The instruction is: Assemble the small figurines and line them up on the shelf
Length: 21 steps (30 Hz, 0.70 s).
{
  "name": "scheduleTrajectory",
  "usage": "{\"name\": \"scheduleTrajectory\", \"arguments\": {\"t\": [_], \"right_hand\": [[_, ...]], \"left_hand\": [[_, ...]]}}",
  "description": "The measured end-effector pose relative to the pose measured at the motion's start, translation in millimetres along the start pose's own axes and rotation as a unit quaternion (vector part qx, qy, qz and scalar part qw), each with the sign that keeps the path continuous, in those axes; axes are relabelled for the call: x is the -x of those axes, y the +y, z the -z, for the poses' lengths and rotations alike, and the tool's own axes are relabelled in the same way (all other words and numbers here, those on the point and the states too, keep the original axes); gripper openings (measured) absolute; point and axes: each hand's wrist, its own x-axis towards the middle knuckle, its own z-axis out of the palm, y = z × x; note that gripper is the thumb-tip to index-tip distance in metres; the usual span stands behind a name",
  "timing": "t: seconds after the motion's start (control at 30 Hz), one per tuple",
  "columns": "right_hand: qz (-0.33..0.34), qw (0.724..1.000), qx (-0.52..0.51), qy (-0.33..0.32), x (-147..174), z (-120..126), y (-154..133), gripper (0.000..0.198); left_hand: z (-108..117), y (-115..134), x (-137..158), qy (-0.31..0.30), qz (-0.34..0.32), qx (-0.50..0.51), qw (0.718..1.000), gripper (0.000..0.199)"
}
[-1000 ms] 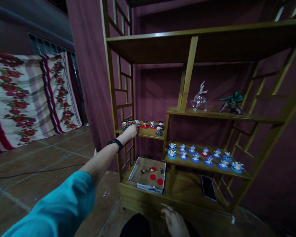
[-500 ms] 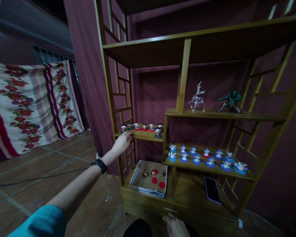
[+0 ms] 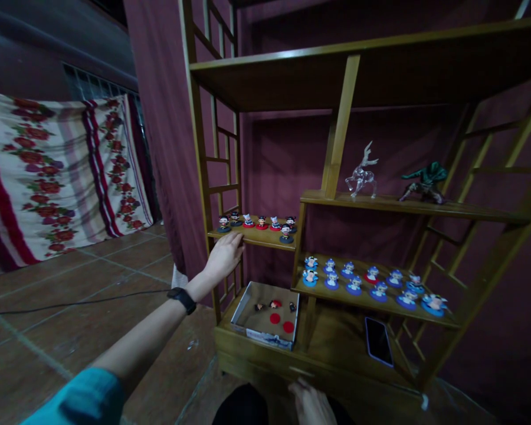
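Observation:
My left hand (image 3: 225, 255), with a black watch on its wrist, reaches to the front edge of the left shelf (image 3: 265, 237). Its fingers are stretched forward, and nothing shows in them. Just beyond it stands a small black-haired figurine (image 3: 223, 223) on a dark round base. Several similar figurines line the back of that shelf, with another figurine (image 3: 286, 234) nearer the front right. Low in the view, in front of the cabinet drawer, my right hand (image 3: 313, 402) hangs with loose fingers and holds nothing I can see.
An open cardboard box (image 3: 243, 316) below holds small figure pieces and two red discs (image 3: 288, 327). Blue-based figurines (image 3: 354, 285) fill the right shelf. Above stand a clear deer figure (image 3: 361, 177) and a green-hooded figure (image 3: 426, 180). A phone (image 3: 379, 341) lies lower right.
My left hand has drawn slightly away from the leftmost figurine, which now shows whole. The view has shifted a little; my right hand stays low by the drawer.

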Motion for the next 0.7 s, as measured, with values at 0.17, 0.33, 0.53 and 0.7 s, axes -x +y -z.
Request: {"name": "scheduleTrajectory", "arguments": {"t": [0.17, 0.33, 0.53, 0.7], "right_hand": [[0.008, 1.000, 0.005, 0.000, -2, -3, -1, 0.046], [0.000, 1.000, 0.018, 0.004, -4, -9, 0, 0.046], [0.025, 0.999, -0.007, 0.021, -1, -12, 6, 0.046], [0.029, 0.999, -0.024, 0.034, 7, -4, 3, 0.042]], "left_hand": [[0, -4, 0, 0.009, 0.014, -0.003, 1.000, 0.039], [-1, 0, 6, 0.019, -0.003, 0.007, 1.000, 0.041], [-7, 24, 30, 0.028, -0.013, 0.045, 0.998, 0.048], [-27, 40, 55, 0.016, 0.003, 0.089, 0.996, 0.041]]}}
